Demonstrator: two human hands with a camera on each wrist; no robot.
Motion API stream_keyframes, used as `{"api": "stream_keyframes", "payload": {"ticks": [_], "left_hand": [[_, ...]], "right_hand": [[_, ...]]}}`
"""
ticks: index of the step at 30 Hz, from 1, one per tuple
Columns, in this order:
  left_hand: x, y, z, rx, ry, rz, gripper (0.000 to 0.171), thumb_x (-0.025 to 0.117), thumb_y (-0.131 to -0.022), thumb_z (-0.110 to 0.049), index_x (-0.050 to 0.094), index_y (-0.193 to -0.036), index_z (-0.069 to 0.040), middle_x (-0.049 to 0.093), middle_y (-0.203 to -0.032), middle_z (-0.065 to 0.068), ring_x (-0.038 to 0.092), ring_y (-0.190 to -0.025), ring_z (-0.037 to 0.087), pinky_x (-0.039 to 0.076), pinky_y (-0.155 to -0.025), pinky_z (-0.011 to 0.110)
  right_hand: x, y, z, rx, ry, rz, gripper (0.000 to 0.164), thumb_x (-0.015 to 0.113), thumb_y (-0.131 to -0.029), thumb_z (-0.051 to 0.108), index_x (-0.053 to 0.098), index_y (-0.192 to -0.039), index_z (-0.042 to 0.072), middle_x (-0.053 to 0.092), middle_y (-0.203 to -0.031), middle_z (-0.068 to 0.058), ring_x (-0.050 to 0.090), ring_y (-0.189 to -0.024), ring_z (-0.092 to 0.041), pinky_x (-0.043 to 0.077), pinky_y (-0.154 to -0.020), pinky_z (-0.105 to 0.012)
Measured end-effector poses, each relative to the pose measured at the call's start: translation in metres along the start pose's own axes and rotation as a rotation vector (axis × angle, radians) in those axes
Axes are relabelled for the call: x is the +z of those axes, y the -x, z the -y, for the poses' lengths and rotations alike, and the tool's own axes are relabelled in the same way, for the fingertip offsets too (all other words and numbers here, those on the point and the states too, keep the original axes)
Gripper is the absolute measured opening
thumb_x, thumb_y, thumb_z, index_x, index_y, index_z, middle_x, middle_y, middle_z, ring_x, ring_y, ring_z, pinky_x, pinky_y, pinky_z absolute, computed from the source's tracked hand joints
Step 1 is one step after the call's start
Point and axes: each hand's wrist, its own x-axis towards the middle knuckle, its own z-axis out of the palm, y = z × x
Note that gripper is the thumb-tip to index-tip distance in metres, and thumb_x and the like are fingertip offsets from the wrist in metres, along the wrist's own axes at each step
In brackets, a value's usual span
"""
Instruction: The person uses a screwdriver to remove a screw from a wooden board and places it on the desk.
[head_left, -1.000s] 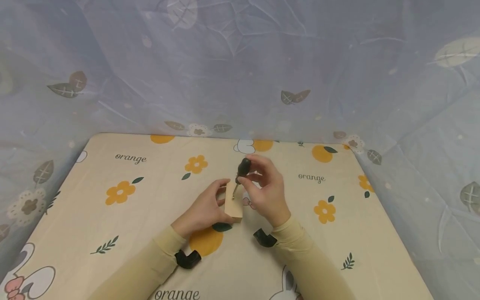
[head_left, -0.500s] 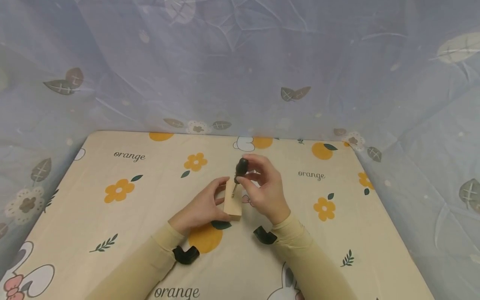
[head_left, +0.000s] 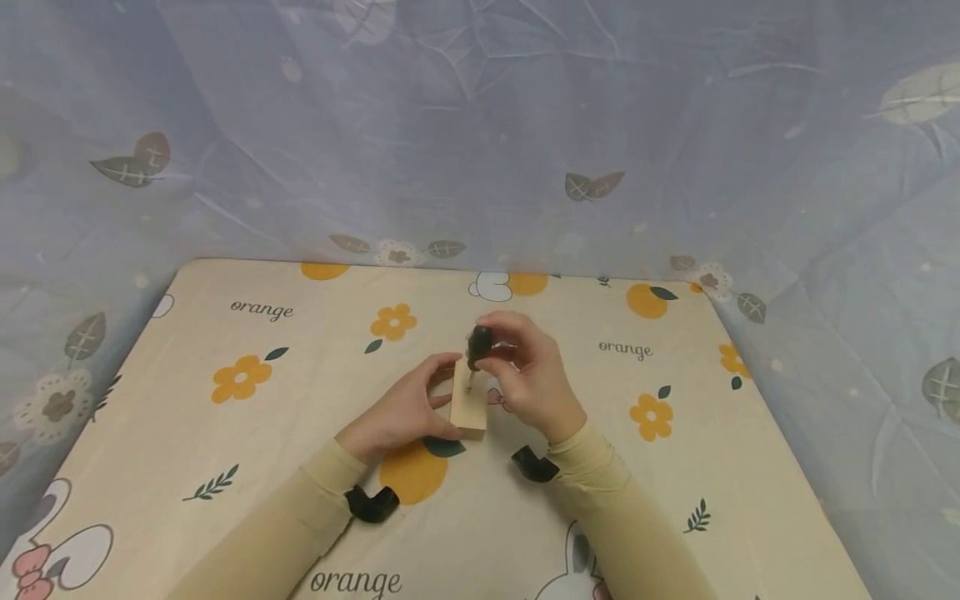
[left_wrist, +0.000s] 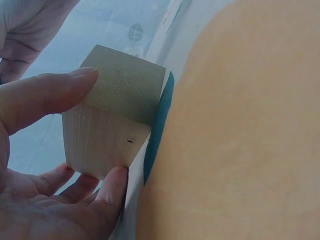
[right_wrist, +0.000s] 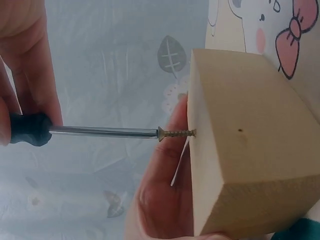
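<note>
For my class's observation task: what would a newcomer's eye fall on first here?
Most likely the dark-handled screwdriver, near the head view's centre in the right grip, set against a screw standing partly out of the pale wooden block. The left grip holds that block; around them spreads a cream cloth with orange flowers.

A wrinkled, leaf-printed, bluish-grey curtain [head_left: 480, 133] stands behind and beside a flower-printed cream tabletop [head_left: 300, 375].
</note>
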Motion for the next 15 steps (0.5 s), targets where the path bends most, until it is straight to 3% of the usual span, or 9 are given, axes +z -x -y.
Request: {"api": "stream_keyframes", "payload": {"ticks": [8,15], "left_hand": [[0.0,-0.002,0.003,0.008,0.005,0.003,0.111,0.091,-0.074,0.004,0.032,-0.166,-0.013,0.043,-0.167,0.011,0.05,-0.153,0.035,0.052,-0.12,0.043],[0.0,-0.001,0.004,0.017,-0.016,-0.001,0.11,0.092,-0.074,0.003,0.033,-0.165,-0.014,0.041,-0.17,0.01,0.049,-0.154,0.032,0.049,-0.122,0.045]], "right_hand": [[0.0,0.003,-0.002,-0.024,0.011,-0.009,0.049,0.072,-0.087,-0.02,0.06,-0.131,-0.004,0.066,-0.116,-0.022,0.07,-0.103,-0.014,0.07,-0.084,-0.036],[0.011,0.002,0.001,-0.124,0.193,-0.088,0.049,0.089,-0.08,-0.008,0.066,-0.122,0.003,0.068,-0.11,-0.013,0.07,-0.096,-0.02,0.069,-0.086,-0.03]]}}
